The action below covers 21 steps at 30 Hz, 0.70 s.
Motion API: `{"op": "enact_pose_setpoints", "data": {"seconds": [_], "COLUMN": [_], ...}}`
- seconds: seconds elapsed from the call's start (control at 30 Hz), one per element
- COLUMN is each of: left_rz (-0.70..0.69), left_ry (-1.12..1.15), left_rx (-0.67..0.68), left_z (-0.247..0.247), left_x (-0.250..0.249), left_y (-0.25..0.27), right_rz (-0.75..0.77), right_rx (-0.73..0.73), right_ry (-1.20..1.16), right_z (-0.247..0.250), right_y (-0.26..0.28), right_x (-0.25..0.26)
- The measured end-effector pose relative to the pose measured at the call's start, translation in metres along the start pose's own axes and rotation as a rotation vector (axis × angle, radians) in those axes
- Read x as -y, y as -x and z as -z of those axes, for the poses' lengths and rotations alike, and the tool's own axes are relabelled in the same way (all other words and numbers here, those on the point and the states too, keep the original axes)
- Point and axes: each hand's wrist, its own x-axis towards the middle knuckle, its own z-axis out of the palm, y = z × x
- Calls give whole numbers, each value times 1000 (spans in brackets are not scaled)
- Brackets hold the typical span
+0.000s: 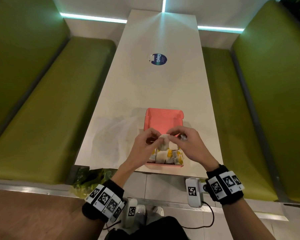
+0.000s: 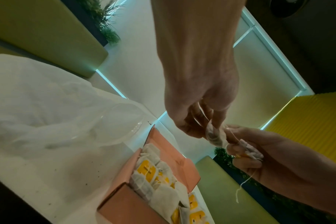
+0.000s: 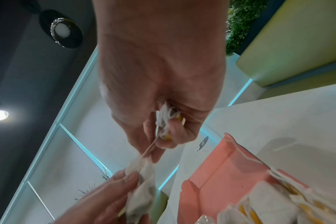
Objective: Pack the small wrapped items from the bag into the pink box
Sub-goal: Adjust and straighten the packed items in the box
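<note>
A pink box [image 1: 160,118] [image 2: 171,153] [image 3: 219,171] lies open on the table near its front edge, its near half filled with several white tea bags with yellow tags [image 1: 166,155] [image 2: 153,174] [image 3: 269,203]. Both hands hover over the box. My left hand [image 1: 148,141] [image 2: 199,118] pinches a white tea bag [image 1: 164,143] [image 2: 214,136] [image 3: 142,192]. My right hand [image 1: 182,138] [image 3: 163,131] pinches the string and holds another folded tea bag with a yellow tag [image 2: 248,151] [image 3: 166,118] in its curled fingers. The clear plastic bag [image 1: 114,134] [image 2: 48,109] lies left of the box.
The white table [image 1: 159,84] carries a round blue sticker [image 1: 158,59] farther back. Green benches [image 1: 50,101] flank the table on both sides. A dark green leafy wrapper [image 1: 88,179] lies by the near left corner.
</note>
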Motion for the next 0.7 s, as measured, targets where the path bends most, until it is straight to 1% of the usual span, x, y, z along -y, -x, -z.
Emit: {"op": "enact_pose_setpoints", "data": {"seconds": [0.13,0.2,0.27,0.33,0.4,0.6,0.7], "left_rz": [-14,-40,-54,-68,-96,-110,-81], "left_ry": [-48,-53,-39,-52,-97,-271,-257], "left_rx": [-99,-141,-142,-118,-97,-21,23], "left_z": [-1,-2,-2,-3,-3,12,20], "left_x": [-2,-5,-8,-10,-12,-8,-7], "left_y": [4,6,7,9,11,16,19], "right_rz": [-1,-5,-59,-110,-104,-59,-61], "right_rx": [-198,-220,-162,-57,9,11,54], "right_ry": [11,-23,-47,-19,-39,-77,-142], "right_z": [-3,-10,-19,-27,-32,-16,1], "right_y": [6,15,21,23,23,23,24], "right_x": [-1,0,-1,-4,-6,-5,7]}}
